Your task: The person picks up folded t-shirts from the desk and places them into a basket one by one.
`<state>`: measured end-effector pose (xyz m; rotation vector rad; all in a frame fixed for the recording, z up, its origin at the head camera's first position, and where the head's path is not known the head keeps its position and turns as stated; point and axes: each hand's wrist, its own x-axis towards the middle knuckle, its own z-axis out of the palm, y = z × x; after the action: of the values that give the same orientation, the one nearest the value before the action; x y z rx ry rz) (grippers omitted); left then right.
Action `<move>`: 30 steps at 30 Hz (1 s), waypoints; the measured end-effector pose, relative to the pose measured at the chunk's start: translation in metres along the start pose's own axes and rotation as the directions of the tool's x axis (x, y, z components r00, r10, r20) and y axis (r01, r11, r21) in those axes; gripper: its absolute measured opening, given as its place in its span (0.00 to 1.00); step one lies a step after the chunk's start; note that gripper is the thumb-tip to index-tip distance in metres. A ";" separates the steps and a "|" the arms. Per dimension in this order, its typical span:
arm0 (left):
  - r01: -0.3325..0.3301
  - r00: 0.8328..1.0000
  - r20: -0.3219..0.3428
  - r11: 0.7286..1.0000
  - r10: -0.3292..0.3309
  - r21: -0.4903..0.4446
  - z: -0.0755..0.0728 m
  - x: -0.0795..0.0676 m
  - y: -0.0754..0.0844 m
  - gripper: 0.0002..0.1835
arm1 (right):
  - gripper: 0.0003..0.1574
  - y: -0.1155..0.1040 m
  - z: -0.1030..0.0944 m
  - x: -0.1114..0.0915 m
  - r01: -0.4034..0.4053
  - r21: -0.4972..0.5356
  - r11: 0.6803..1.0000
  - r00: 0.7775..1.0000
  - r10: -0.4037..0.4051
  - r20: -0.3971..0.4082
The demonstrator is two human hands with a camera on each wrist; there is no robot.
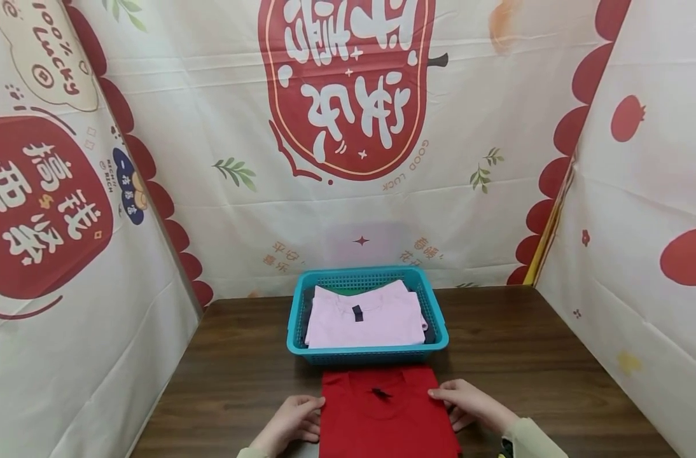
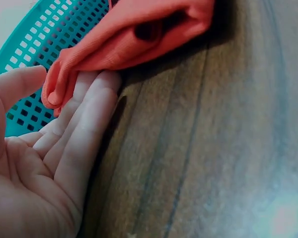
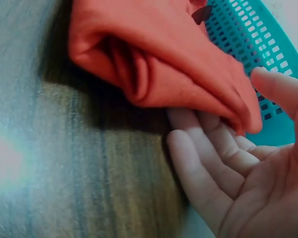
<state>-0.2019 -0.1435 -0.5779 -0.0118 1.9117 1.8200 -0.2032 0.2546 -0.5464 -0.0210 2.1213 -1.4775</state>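
A folded red T-shirt [image 1: 385, 413] lies on the table in front of the basket, its collar toward the basket and a dark label inside the neck. At its left edge my left hand [image 1: 293, 420] holds the cloth, thumb at the upper edge and fingers tucked underneath. My right hand [image 1: 474, 404] grips the opposite edge the same way. Both wrist views show fingertips partly hidden beneath the red folds. Beyond the shirt stands a blue-green plastic basket [image 1: 368, 356], with a folded light pink T-shirt [image 1: 376, 321] on top of darker cloth inside.
The brown wooden table [image 1: 239, 356] extends to both sides of the basket. Printed white cloth hangings [image 1: 222, 222] with red decorations enclose the back and both sides. Part of a pale object [image 1: 305, 450] shows beside the shirt's lower left edge.
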 end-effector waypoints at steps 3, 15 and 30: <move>0.003 1.000 -0.006 1.000 -0.003 0.011 0.000 0.001 -0.002 0.21 | 0.28 0.002 0.001 0.001 -0.023 0.032 0.999 1.000 0.024 -0.019; -0.001 0.999 -0.032 0.999 0.002 0.035 -0.002 0.001 0.001 0.22 | 0.29 0.002 0.003 0.012 0.011 0.066 0.998 1.000 -0.011 0.009; 0.056 0.998 0.033 0.997 -0.054 -0.055 -0.002 0.002 0.000 0.24 | 0.34 0.008 0.006 0.013 -0.029 0.274 0.961 0.995 0.002 0.101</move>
<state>-0.2040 -0.1446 -0.5781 -0.0545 1.8207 1.8261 -0.2091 0.2487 -0.5600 0.0241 1.8171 -1.7131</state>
